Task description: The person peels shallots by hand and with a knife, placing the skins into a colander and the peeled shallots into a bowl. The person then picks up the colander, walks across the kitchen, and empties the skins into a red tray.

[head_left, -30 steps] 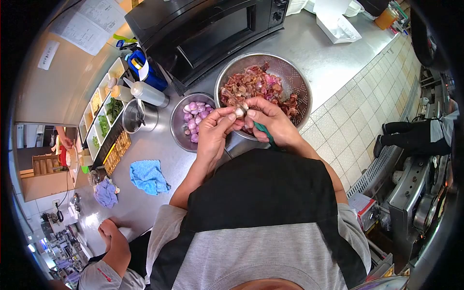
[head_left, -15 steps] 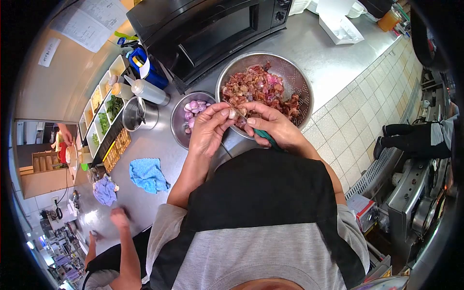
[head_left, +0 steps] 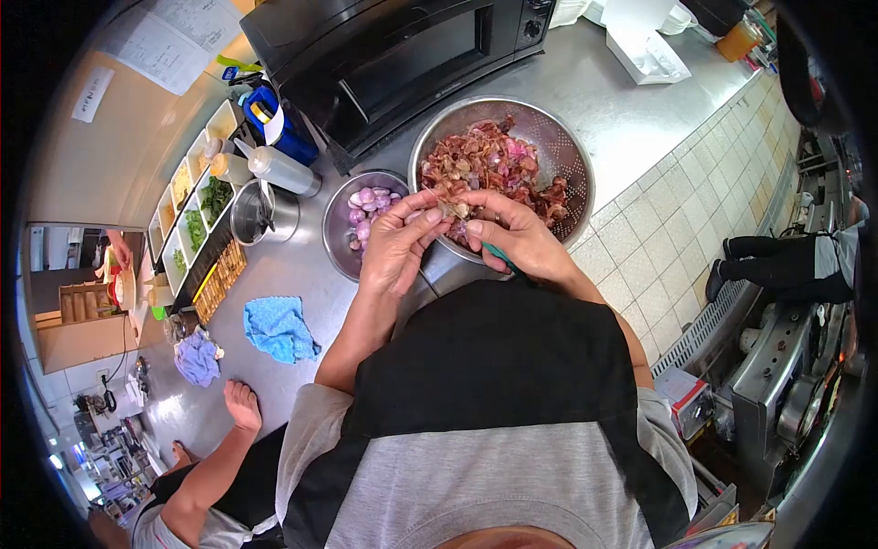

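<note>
My left hand (head_left: 398,245) is closed, pinching a shallot (head_left: 448,211) by its loose skin over the near rim of the colander. My right hand (head_left: 523,233) is closed round the green handle of a small knife (head_left: 499,256), its thumb and forefinger also at the shallot; the blade is mostly hidden. Beneath both hands, a perforated metal colander (head_left: 572,151) holds a heap of reddish-brown shallots and skins (head_left: 485,156). To the left, touching or close to it, a smaller steel bowl (head_left: 338,240) contains peeled purple shallots (head_left: 370,206).
A black oven (head_left: 402,69) stands behind the bowls. At left are a squeeze bottle (head_left: 283,171), a steel pot (head_left: 274,220), a tray of chopped greens (head_left: 196,233) and a blue cloth (head_left: 279,328). A co-worker's hand (head_left: 242,404) rests on the counter nearby.
The shallot's skin now spreads loose between my fingers, where the bulb looked rounder before. My hands stay in nearly the same place. The co-worker's blurred hand has come to rest farther up the counter.
</note>
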The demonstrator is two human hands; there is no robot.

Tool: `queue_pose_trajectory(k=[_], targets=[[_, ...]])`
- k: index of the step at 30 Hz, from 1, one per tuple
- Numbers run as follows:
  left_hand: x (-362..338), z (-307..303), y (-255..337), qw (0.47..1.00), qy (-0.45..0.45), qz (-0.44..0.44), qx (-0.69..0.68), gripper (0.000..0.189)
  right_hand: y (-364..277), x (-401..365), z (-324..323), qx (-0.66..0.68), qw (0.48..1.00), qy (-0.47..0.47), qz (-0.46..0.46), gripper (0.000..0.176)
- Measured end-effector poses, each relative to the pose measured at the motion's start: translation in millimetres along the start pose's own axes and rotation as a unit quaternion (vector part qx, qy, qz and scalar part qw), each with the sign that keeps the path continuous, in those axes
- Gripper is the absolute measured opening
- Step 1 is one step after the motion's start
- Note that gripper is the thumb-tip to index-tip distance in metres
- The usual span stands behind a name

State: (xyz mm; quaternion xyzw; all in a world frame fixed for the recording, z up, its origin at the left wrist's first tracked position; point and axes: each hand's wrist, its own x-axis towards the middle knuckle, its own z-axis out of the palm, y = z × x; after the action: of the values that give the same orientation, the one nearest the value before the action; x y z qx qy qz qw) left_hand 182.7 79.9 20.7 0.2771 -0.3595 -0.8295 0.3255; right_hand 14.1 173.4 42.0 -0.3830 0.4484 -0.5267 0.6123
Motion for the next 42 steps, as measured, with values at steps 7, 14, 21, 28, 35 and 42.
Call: queue_pose_trajectory(k=[7, 14, 21, 28, 35, 42], targets=[[0, 0, -1, 0.99, -0.065, -0.033, -0.121, 0.03, -11, -4, 3, 0.096, 0.995, 0.033, 0.025, 0.034], [0, -3, -1, 0.981, -0.071, -0.05, -0.173, 0.025, -10, -3, 2, 0.136, 0.99, 0.032, 0.027, 0.035], [1, -6, -2, 0.99, -0.059, -0.032, -0.12, 0.023, -9, -2, 2, 0.108, 0.993, 0.039, 0.033, 0.033], [1, -5, -2, 0.982, -0.032, -0.032, -0.183, 0.023, -11, 1, -2, 0.076, 0.995, 0.059, 0.011, 0.043], [4, -3, -4, 0.982, -0.005, -0.033, -0.188, 0.021, -3, 4, 1, -0.036, 0.999, 0.014, 0.018, 0.046], [3, 3, -7, 0.984, 0.008, -0.027, -0.178, 0.023, -9, 2, 9, -0.05, 0.999, 0.013, -0.015, 0.044]])
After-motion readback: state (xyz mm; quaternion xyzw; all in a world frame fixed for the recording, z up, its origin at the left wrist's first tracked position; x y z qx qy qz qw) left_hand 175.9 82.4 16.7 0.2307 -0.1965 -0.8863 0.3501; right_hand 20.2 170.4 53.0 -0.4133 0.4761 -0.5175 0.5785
